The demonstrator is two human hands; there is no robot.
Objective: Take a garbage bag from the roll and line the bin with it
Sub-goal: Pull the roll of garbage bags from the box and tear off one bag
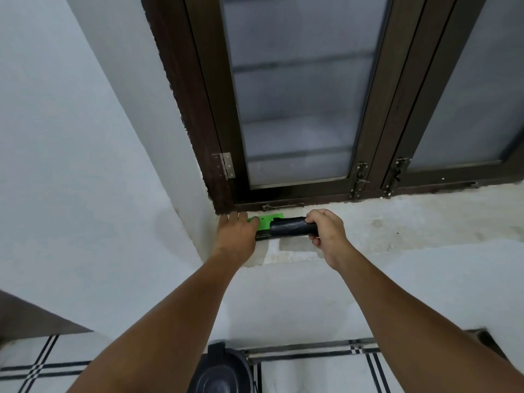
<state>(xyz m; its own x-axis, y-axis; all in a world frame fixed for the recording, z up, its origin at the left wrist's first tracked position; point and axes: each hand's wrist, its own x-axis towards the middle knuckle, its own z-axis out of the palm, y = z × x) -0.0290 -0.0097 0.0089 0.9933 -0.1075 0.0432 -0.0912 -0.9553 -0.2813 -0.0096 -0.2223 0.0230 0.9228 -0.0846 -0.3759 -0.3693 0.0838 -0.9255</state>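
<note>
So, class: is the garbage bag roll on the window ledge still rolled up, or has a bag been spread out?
Still rolled up. The garbage bag roll is a tight black cylinder with its green label on; no bag hangs loose.

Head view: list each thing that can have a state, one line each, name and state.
garbage bag roll: lying on the window sill, still rolled, held at both ends
green label: still wrapped round the roll's left end
left hand: fingers on the label end
right hand: gripping the roll's right end
bin: on the floor below, black, no liner visible
window: shut, latched
</note>
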